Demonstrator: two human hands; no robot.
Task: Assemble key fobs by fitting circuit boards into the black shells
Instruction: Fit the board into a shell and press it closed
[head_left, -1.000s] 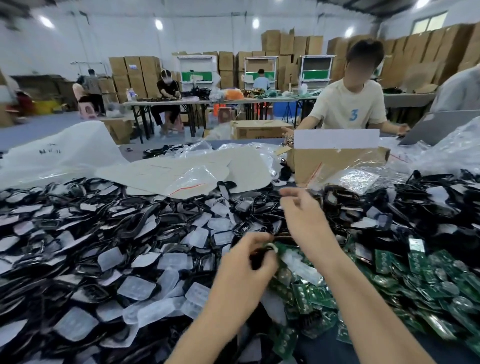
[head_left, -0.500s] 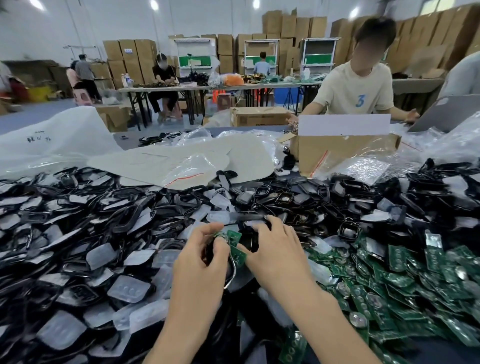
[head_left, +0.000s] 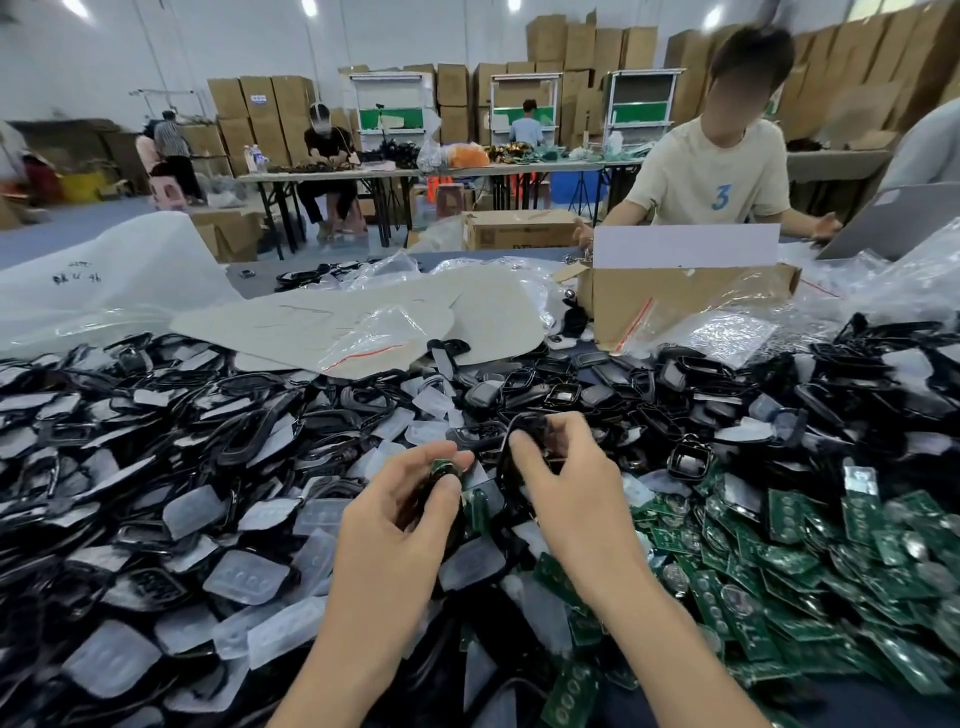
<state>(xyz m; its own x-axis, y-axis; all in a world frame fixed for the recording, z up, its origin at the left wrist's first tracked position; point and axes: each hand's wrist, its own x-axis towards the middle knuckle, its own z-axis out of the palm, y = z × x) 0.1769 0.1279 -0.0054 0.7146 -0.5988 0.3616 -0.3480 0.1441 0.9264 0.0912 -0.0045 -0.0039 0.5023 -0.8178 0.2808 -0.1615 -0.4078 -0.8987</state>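
the desk (head_left: 878, 701) is almost buried. its left and middle carry a deep heap of black shells (head_left: 218, 447) mixed with clear button pads (head_left: 244, 577), and its right side carries a smaller heap of green circuit boards (head_left: 810, 561). a cardboard box (head_left: 675, 306) stands behind the heaps.

both hands work just above the seam between the two heaps, close together but not touching. the left hand (head_left: 389, 535) has its fingers curled and pinches a black shell (head_left: 423, 499) between thumb and forefinger, with a green circuit board (head_left: 440, 466) showing at its top edge; whether the board is fully seated, i cannot tell. the right hand (head_left: 571, 483) has its fingers curled round a second black piece (head_left: 527, 422), probably a frame or the other half of the shell.

the shell looks light, hard and glossy, so it is likely to slip under a loose pinch; gripping it by the long side edges should leave the open cavity free. the board looks thin, stiff and rather fragile, and is best taken by its bare edges, away from the metal dome contacts. it should go in flat and square, since forcing it in tilted could crack a corner or bend a clip.
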